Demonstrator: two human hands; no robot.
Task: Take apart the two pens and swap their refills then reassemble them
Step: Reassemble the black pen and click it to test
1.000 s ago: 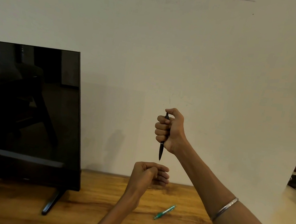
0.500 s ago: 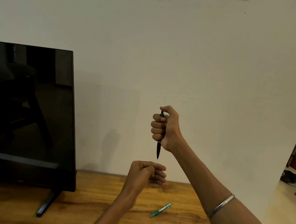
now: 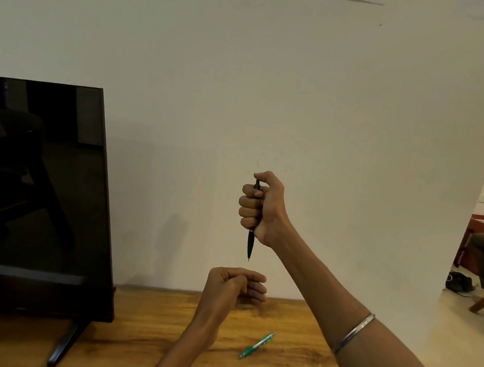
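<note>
Monitor [image 3: 28,186]: dark screen on its stand at the counter's left end, against the wall; not part of the job.
Counter [image 3: 154,325]: wooden top, far edge meeting the wall.
Left hand [image 3: 233,287]: above the counter near its far edge, fingers curled into a loose fist; whether it hides a small part I cannot tell.
Black pen [image 3: 250,243]: upright, tip down, just above the left hand and clear of it.
Right hand [image 3: 257,207]: raised before the wall, its grip a full fist round the upper barrel, thumb over the top end.
Green pen [image 3: 257,345]: lying slantwise on the counter, right of the left forearm, untouched and seemingly whole.
Step in hand: likely opening the black pen.
How to do it well: bring the left fingers up to pinch the tip section, hold the upper barrel still, twist off slowly, and keep the pen low over the counter so the spring and refill cannot roll away.
</note>
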